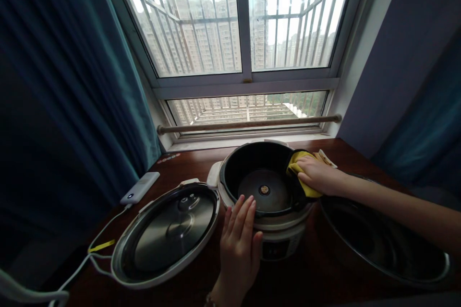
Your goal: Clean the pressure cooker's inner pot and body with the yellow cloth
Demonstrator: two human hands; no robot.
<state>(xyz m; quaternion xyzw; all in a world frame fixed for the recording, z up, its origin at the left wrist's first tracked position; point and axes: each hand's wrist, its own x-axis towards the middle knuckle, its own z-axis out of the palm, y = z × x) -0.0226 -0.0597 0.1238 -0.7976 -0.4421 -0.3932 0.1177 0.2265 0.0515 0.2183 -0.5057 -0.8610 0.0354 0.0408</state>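
Observation:
A white electric pressure cooker (277, 223) stands on the table with its top off, showing the dark inside and a round metal piece in the middle of its base. My right hand (315, 172) grips a yellow cloth (298, 159) against the right side of the rim. At the front rim rests my left hand (239, 237), its fingers stretched out and holding nothing. Left of the cooker lies the detached lid (169, 232), its shiny metal underside facing up. To the right, partly under my right forearm, is a black inner pot (382, 240).
A white power bank (140, 188) with a white cable (104, 230) and yellow tie (102, 245) lies on the brown wooden table (194, 160) at the left. Behind are a barred window (248, 79) and a rail (248, 125). Blue curtains (79, 57) hang at the left.

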